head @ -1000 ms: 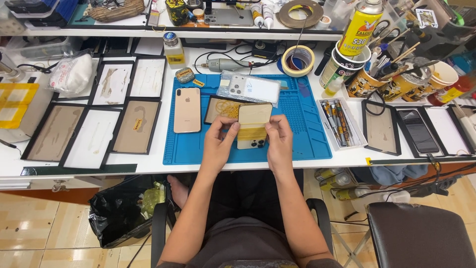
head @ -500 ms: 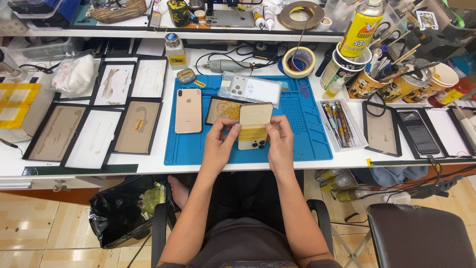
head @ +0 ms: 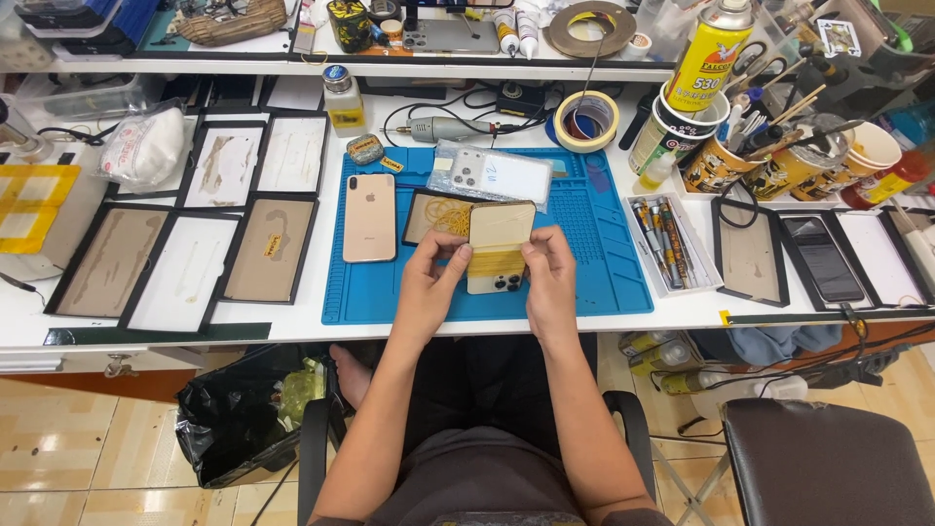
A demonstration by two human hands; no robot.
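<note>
1. Looking down from the head view, the gold phone (head: pixel 499 249) sat at the frame's centre, back up, above the blue work mat (head: pixel 594 273).
2. The left hand (head: pixel 429 282) and right hand (head: pixel 548 278) each clamped fingers on a long edge, the phone between them.
3. It looked stiff, light, slick and probably fragile; the side edges seemed safest to grip.
4. A second gold phone (head: pixel 369 216) lay left of centre.

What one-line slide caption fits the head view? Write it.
Both hands, left hand and right hand, hold a gold phone back-up over a blue work mat.
</note>
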